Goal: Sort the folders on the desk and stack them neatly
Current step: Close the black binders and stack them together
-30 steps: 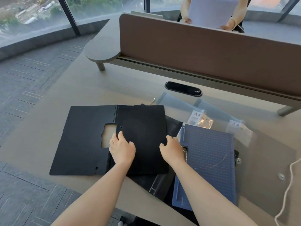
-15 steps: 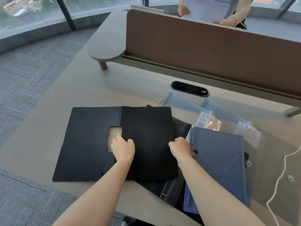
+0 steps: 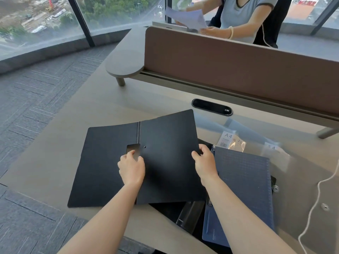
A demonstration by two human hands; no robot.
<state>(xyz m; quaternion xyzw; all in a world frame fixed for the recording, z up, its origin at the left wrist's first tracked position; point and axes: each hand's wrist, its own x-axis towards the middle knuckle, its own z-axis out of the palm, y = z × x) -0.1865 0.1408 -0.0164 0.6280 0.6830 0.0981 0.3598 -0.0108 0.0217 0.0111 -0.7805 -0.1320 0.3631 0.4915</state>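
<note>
A black folder [image 3: 165,162] lies spread open on the desk [image 3: 55,162], its right flap lifted off the surface. My left hand [image 3: 131,168] pinches the spine at the rectangular cut-out. My right hand [image 3: 203,162] grips the right flap's outer edge. To the right a blue gridded folder [image 3: 242,189] lies on more dark folders [image 3: 189,215]. Clear plastic A4 sleeves [image 3: 236,138] lie behind it, partly covered.
A brown divider panel [image 3: 238,66] runs along the desk's back, with a black cable grommet [image 3: 211,106] in front of it. Another person [image 3: 244,17] behind the panel handles papers. A white cord [image 3: 315,208] trails at the right. The desk's front edge is close to me.
The black folder's right flap has risen off the desk. My right hand moved to its outer edge and took hold; my left hand closed on the spine by the cut-out.
</note>
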